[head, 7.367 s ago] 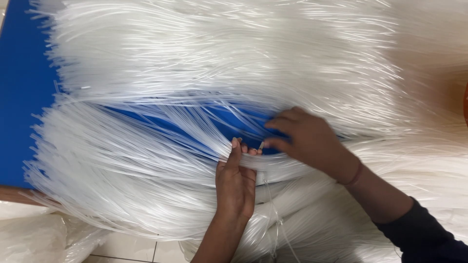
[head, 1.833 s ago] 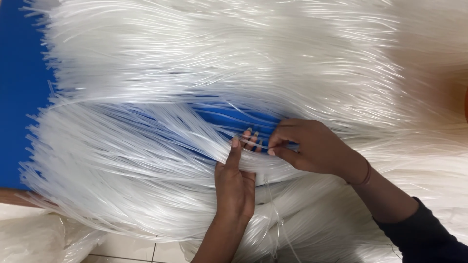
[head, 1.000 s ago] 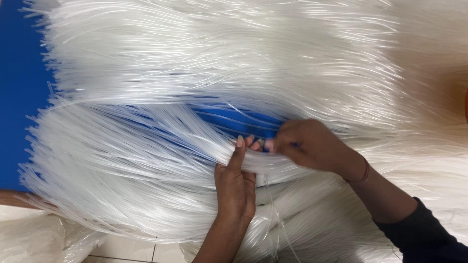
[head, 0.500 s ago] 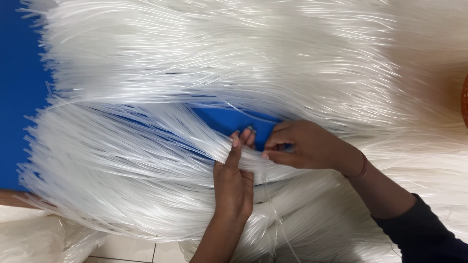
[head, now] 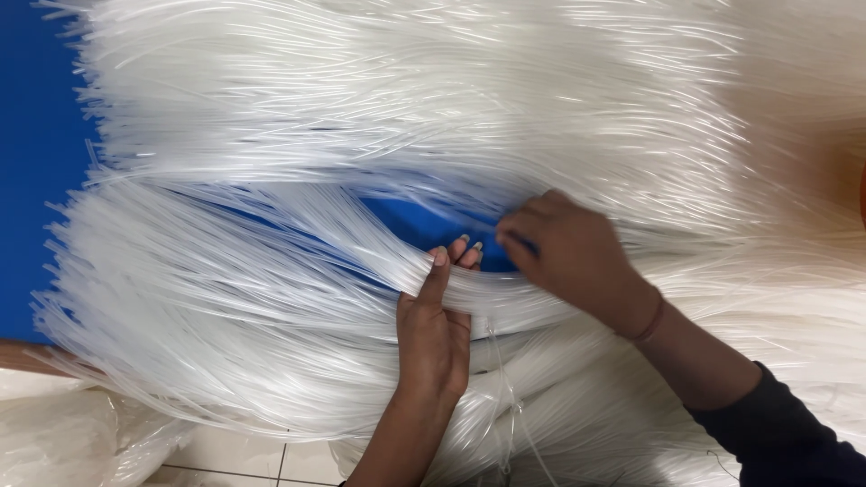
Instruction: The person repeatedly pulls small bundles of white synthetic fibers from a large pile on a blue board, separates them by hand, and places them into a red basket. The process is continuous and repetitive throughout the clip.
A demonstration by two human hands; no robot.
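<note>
Strands of thin, translucent white tubing [head: 225, 307] fill nearly the whole frame, lying in two broad sheaves across a blue table [head: 41, 162]. The upper sheaf [head: 433, 99] spans the top of the frame; the lower one fans out from the centre toward the lower left. Between them, a wedge of blue shows at the centre. The left hand [head: 435, 329], rising from the bottom centre, is closed around a gathered bunch of the lower strands, thumb pressed on top and fingertips curling out from underneath. The right hand [head: 568, 257], coming from the lower right in a dark sleeve [head: 776, 433], has its fingers curled and pinched on strands just beside the left fingertips. Clear plastic wrapping [head: 63, 433] sits at the lower left.
</note>
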